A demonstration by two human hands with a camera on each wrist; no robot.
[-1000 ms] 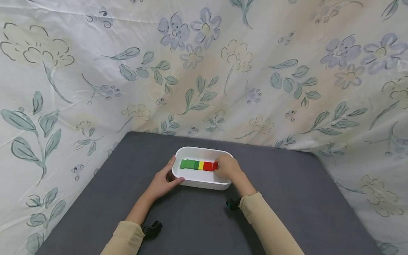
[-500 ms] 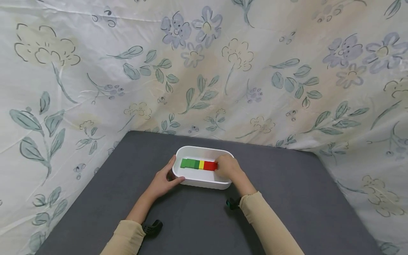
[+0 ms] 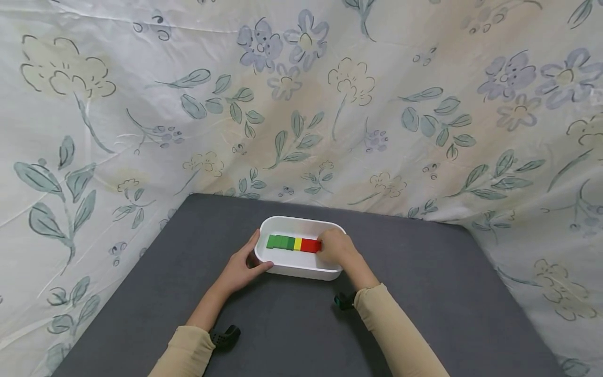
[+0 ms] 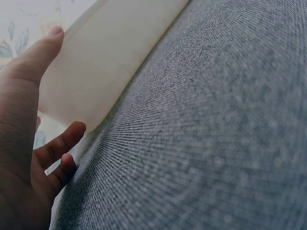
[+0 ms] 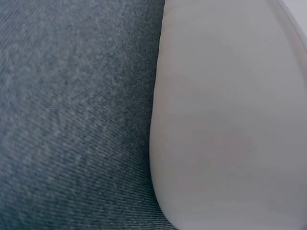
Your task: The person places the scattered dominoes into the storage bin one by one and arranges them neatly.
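Note:
A white plastic container (image 3: 299, 259) with rounded corners sits on the dark grey cloth. Inside it lies a row of small blocks: green blocks (image 3: 281, 242) at the left, a yellow block (image 3: 298, 244), then red blocks (image 3: 309, 245). My left hand (image 3: 239, 269) grips the container's left end, its thumb along the near rim. The left wrist view shows that thumb against the container wall (image 4: 100, 57), with two bent fingers at the end. My right hand (image 3: 336, 248) reaches in over the right end and pinches the rightmost red block; its fingertips are hidden. The right wrist view shows only the container's outer wall (image 5: 230, 120) and cloth.
Dark grey cloth (image 3: 292, 324) covers the table around the container. Behind and at both sides hangs a white curtain (image 3: 301, 104) with a floral print. A black band with a small device (image 3: 226, 337) sits on the left wrist, and another (image 3: 345, 301) on the right.
A second ago the rightmost red block stood slightly apart and askew; now it sits flush against the red part of the row. The left hand keeps its place on the container.

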